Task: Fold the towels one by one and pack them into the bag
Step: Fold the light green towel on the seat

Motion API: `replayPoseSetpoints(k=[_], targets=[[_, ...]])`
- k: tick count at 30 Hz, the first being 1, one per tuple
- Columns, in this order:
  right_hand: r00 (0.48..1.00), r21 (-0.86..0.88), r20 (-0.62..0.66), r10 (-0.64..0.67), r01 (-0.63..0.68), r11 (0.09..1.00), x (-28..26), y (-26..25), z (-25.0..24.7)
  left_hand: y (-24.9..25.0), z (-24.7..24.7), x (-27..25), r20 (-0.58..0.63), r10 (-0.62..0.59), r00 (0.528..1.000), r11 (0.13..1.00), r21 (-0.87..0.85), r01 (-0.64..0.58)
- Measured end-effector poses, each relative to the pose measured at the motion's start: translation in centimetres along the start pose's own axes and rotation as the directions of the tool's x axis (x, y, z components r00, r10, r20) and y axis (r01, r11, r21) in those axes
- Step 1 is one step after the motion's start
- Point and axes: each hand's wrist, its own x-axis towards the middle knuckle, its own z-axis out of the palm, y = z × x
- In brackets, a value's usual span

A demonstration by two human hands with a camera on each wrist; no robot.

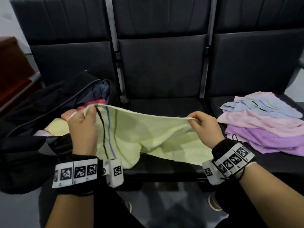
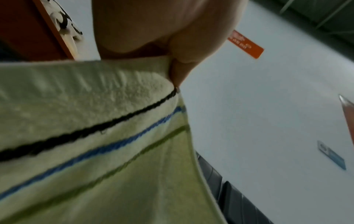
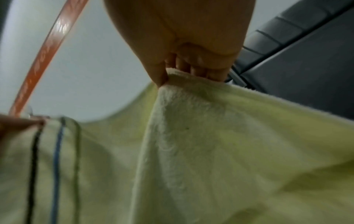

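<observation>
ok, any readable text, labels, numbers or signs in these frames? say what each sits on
Nothing can be read.
Orange sign on the wall: pale lettering, too blurred.
Blue-grey plate on the wall: too blurred.
Orange strip in the right wrist view: pale marks, blurred.
Wrist bands: black-and-white square code tags only, tiny marks below too small.
Green towel: stripes only, no text.

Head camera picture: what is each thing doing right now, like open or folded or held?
green towel: unfolded, held up by its top edge, lower part resting on the seat.
left hand: pinches the towel's striped corner.
right hand: pinches the other top corner.
bag: open, with folded towels inside.
towel pile: unfolded, loosely heaped on the right seat.
</observation>
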Motion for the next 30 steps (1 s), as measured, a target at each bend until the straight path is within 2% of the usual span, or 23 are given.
replayPoseSetpoints(k=[5,7,10,16,17,19,22,26,28,30], targets=[[0.993,0.116,0.085,-0.080,0.069,0.991,0.0,-2.9,1.0,-1.6,2.5,-2.8,0.214,-0.067,0.974,0.987,0.158,0.033],[0.984,0.114,0.147,-0.098,0.081,0.990,-0.1,-3.6,1.3,-1.6,3.8,-4.0,0.373,-0.092,0.923,0.983,0.183,0.024],[0.967,0.123,0.232,-0.106,0.079,0.989,-0.5,-4.6,1.7,-0.9,5.7,-6.0,0.563,-0.060,0.824,0.975,0.210,-0.072],[0.918,0.199,0.350,-0.184,0.119,0.973,-1.3,-6.3,1.2,1.4,8.5,-8.0,0.759,0.007,0.651,0.948,0.201,-0.245],[0.909,0.224,0.358,-0.212,0.136,0.965,-1.4,-6.5,1.0,1.5,8.8,-8.2,0.771,0.019,0.637,0.946,0.191,-0.260],[0.897,0.265,0.360,-0.257,0.165,0.950,-1.6,-6.5,0.7,1.8,9.0,-8.3,0.756,0.042,0.653,0.942,0.187,-0.278],[0.907,0.218,0.335,-0.255,0.189,0.958,-2.0,-5.6,0.6,1.6,9.0,-8.3,0.685,0.057,0.727,0.939,0.210,-0.272],[0.926,-0.118,0.308,-0.221,0.267,0.956,-2.6,-3.1,0.8,1.3,8.6,-8.2,0.574,0.141,0.807,0.941,0.177,-0.290],[0.950,-0.294,0.284,-0.131,0.216,0.931,-2.4,-1.7,0.3,1.0,8.3,-7.8,0.503,0.173,0.847,0.946,0.153,-0.284],[0.980,-0.389,0.195,-0.024,0.100,0.916,-2.3,-0.6,-0.7,0.8,7.8,-7.0,0.424,0.169,0.890,0.957,0.146,-0.251]])
